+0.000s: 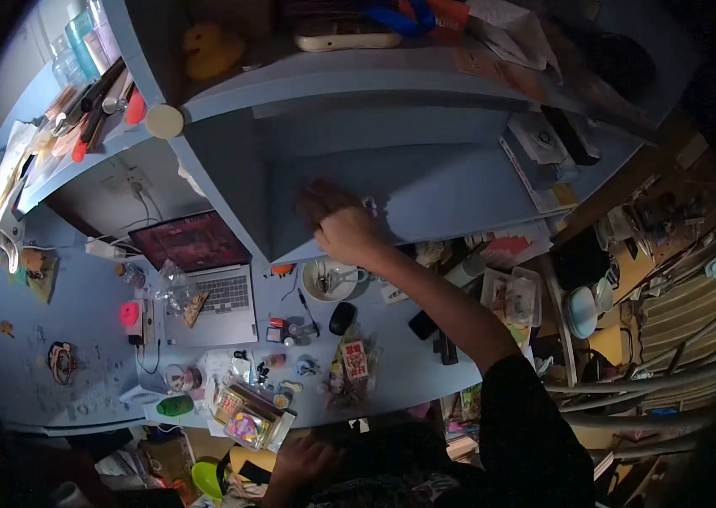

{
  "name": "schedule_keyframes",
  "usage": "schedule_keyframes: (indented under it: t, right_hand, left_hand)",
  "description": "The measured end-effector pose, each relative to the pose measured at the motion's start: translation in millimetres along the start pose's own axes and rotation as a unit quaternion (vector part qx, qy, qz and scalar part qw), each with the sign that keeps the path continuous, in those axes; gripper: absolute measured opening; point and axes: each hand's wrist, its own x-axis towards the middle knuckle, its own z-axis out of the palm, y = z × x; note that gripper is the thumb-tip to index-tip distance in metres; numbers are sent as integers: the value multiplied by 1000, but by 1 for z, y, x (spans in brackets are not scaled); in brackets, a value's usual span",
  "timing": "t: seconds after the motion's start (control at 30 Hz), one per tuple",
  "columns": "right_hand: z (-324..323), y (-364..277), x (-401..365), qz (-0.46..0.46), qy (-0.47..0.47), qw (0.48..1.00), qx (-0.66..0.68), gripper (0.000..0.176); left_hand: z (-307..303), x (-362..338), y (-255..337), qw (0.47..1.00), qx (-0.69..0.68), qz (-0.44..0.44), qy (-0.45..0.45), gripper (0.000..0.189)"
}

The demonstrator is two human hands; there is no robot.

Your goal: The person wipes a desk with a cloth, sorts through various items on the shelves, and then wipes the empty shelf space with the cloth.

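Note:
My right hand (349, 235) reaches into the blue shelf compartment (451, 182) above the desk. Its fingers are closed on a dark reddish cloth (320, 199), blurred and partly in shadow, pressed to the shelf's surface. A small whitish-purple item (370, 205) lies just beyond the knuckles. Low in the view, before the desk's front edge, my left hand (305, 461) has loosely bent fingers with nothing visible in them. Nearest to it on the desk is a clear-fronted box (248, 427) with colourful contents.
Boxes (536, 152) stand at the compartment's right end. Below are an open laptop (222, 288), a white bowl (330, 279) with cutlery, a black mouse (342, 318) and a snack packet (355, 360). A yellow duck (210, 52) sits on the upper shelf.

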Motion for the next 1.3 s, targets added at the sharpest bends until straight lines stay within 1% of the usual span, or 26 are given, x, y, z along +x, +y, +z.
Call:
schedule_keyframes:
  t: [0.03, 0.07, 0.1, 0.17, 0.23, 0.3, 0.33, 0.4, 0.43, 0.5, 0.53, 0.6, 0.63, 0.7, 0.73, 0.8, 0.83, 0.9, 0.93, 1.0, 1.03, 1.1, 1.13, 1.2, 1.23, 1.3]
  right_hand:
    - [-10, 2, -4, 4, -1, 1000, 1, 24]
    - [-25, 12, -10, 73, -148, 986, 9, 26]
    - [-40, 23, -17, 140, -291, 946, 18, 28]
    - [-66, 48, -24, 198, -296, 934, -38, 34]
    - [-74, 100, -48, 202, -239, 944, -103, 36]
    - [-77, 135, -57, 256, -162, 949, -83, 36]
    - [-59, 148, -57, 250, -165, 950, -85, 36]
    - [-27, 168, -61, 112, -57, 960, -251, 36]
    - [-22, 162, -47, 109, -60, 960, -251, 36]
    - [-5, 130, -4, 42, -280, 914, -290, 35]
    - [6, 117, 5, 41, -279, 915, -290, 35]
    - [27, 87, 15, 140, -189, 960, -151, 32]
    - [32, 66, 20, 138, -184, 962, -149, 32]
    - [29, 30, 27, 95, -193, 974, -64, 41]
    - [23, 27, 31, 95, -186, 976, -62, 41]
    - [13, 24, 34, 52, -159, 985, 51, 33]
    - [27, 42, 32, 52, -155, 985, 54, 33]
    - [75, 90, 25, 16, -221, 973, -58, 35]
    - [68, 78, 30, 13, -222, 973, -55, 35]
    - [47, 42, 47, 69, -164, 981, -72, 40]
    - [56, 41, 48, 69, -165, 981, -71, 40]
    - [73, 46, 49, 51, -177, 983, 19, 40]
    - [60, 37, 51, 51, -181, 982, 18, 40]
    - [22, 3, 54, 104, -310, 945, -4, 36]
    - [18, 3, 38, 107, -307, 945, -4, 36]
    - [6, 15, 3, 74, -379, 917, 105, 28]
  left_hand:
    - [-4, 2, 1, 1000, -4, 9, -14, 30]
    - [-3, 2, -1, 1000, -5, 8, -16, 30]
    - [-1, 2, -5, 1000, -11, 16, -6, 30]
    - [-1, -3, -9, 1000, -18, 19, 5, 30]
    - [-4, -8, -13, 1000, 10, 7, 2, 32]
    - [-10, -15, -18, 1000, 26, 4, 12, 32]
    - [-11, -18, -19, 999, 44, 0, 20, 33]
    - [-14, -26, -18, 999, 33, -37, 9, 33]
    - [-15, -30, -18, 997, 26, -68, -5, 34]
    - [-12, -39, -18, 997, 22, -71, 8, 33]
    - [-12, -42, -17, 997, 20, -75, 21, 33]
    - [-16, -43, -14, 997, 24, -75, 22, 31]
    - [-18, -42, -11, 997, 28, -73, 22, 30]
    - [-25, -38, -6, 997, 33, -71, 4, 28]
    - [-28, -36, -4, 997, 33, -70, -16, 27]
    - [-22, -44, -4, 998, 35, -60, -2, 27]
    - [-19, -47, -5, 998, 27, -54, 18, 26]
    - [-24, -46, -5, 997, 40, -61, 19, 28]
    - [-25, -47, -4, 996, 50, -65, 18, 30]
    - [-24, -51, -2, 995, 54, -76, 21, 29]
    - [-23, -52, -2, 995, 58, -83, 25, 29]
    - [-20, -51, -3, 995, 61, -74, 33, 28]
    - [-18, -49, 0, 995, 63, -67, 41, 28]
    - [-18, -43, 6, 996, 45, -65, 35, 28]
    - [-20, -40, 6, 997, 32, -62, 30, 28]
    - [-18, -41, 4, 997, 40, -55, 41, 29]
